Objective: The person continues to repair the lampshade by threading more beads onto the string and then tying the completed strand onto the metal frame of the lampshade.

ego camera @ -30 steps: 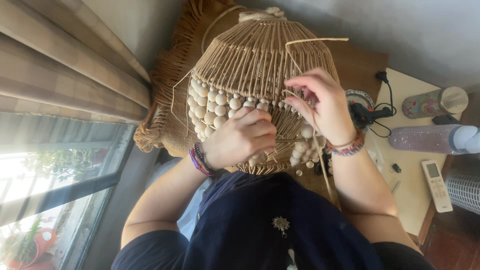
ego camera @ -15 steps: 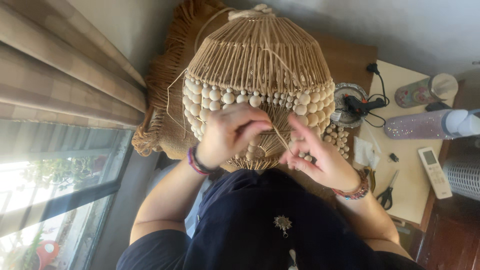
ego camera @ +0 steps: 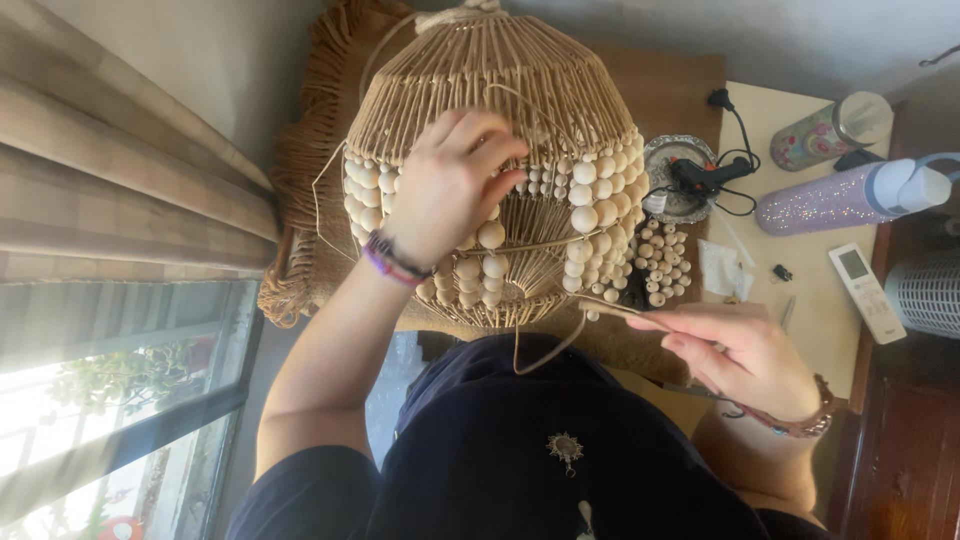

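Observation:
A dome-shaped woven lampshade (ego camera: 500, 90) of tan cord, ringed with rows of pale wooden beads (ego camera: 590, 190), stands in front of me on a fringed mat. My left hand (ego camera: 450, 185) rests on its side, fingers curled into the cords at the bead rows. My right hand (ego camera: 745, 350) is off to the right and nearer to me, pinching a loose strand of tan cord (ego camera: 560, 340) that loops back toward the shade's lower rim. Both wrists wear bracelets.
Loose wooden beads (ego camera: 662, 262) lie right of the shade. A black glue gun (ego camera: 705, 175) sits on a silver dish with its cable. Further right stand a glittery purple bottle (ego camera: 830, 200), a floral tumbler (ego camera: 825, 130), a white remote (ego camera: 865, 292). Curtain and window fill the left.
My right hand has left the shade and drawn the cord out to the right and toward me. My left hand has shifted up the shade's side.

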